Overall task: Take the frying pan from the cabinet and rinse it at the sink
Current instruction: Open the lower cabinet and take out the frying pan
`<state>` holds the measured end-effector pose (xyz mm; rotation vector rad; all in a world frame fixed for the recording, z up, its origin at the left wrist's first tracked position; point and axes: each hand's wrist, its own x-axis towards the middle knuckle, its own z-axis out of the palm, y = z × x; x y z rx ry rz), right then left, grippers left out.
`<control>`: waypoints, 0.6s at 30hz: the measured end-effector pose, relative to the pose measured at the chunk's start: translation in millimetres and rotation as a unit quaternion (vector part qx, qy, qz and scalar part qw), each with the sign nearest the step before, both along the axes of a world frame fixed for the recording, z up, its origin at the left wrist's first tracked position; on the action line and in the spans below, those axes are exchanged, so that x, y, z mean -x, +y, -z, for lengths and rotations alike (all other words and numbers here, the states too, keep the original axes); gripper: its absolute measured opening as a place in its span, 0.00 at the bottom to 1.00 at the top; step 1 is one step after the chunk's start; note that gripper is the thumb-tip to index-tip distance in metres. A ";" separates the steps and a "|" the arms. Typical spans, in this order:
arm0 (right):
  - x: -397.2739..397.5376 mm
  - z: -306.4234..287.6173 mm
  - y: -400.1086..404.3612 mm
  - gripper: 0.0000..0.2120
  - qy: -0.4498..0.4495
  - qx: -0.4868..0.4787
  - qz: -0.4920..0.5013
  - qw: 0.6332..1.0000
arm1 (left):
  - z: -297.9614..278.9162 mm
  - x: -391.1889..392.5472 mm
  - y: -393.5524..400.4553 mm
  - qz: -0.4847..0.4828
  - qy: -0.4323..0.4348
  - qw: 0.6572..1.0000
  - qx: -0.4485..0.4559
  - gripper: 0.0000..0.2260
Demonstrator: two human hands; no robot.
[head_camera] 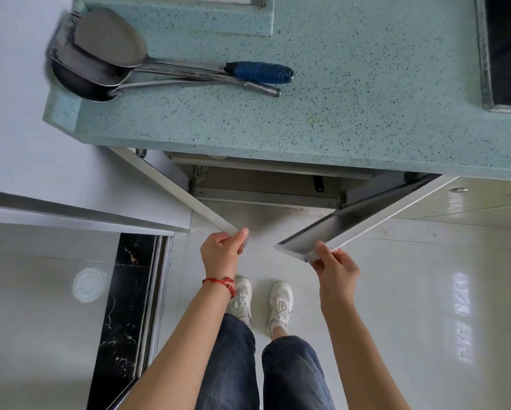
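Note:
Below the green speckled counter (pixel 322 93) the cabinet (pixel 266 184) stands with both white doors swung outward. My left hand (pixel 221 250) grips the free edge of the left door (pixel 174 187). My right hand (pixel 334 264) holds the corner of the right door (pixel 363 217). Inside the cabinet a small dark handle tip (pixel 318 184) shows under the counter edge; I cannot tell whether it belongs to the frying pan. The rest of the cabinet's inside is hidden by the counter.
Two metal ladles and a spatula with a blue-wrapped handle (pixel 257 73) lie on the counter's left part. A dark recessed basin or hob edge (pixel 505 51) sits at far right. White tiled floor (pixel 425 291) lies below, with a black marble threshold (pixel 124 306) at left.

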<state>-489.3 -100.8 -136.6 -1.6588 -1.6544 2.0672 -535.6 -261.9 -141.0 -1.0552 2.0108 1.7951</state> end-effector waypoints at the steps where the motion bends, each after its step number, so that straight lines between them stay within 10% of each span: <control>1: -4.7 -0.3 1.4 0.13 -0.005 -0.010 -0.004 1.000 | -0.9 -3.2 -2.7 0.004 -0.001 1.000 0.006 0.12; 18: -88.2 -5.0 36.5 0.07 -0.017 -0.113 -0.006 0.993 | -16.6 -78.4 -96.6 0.076 0.011 0.992 0.100 0.07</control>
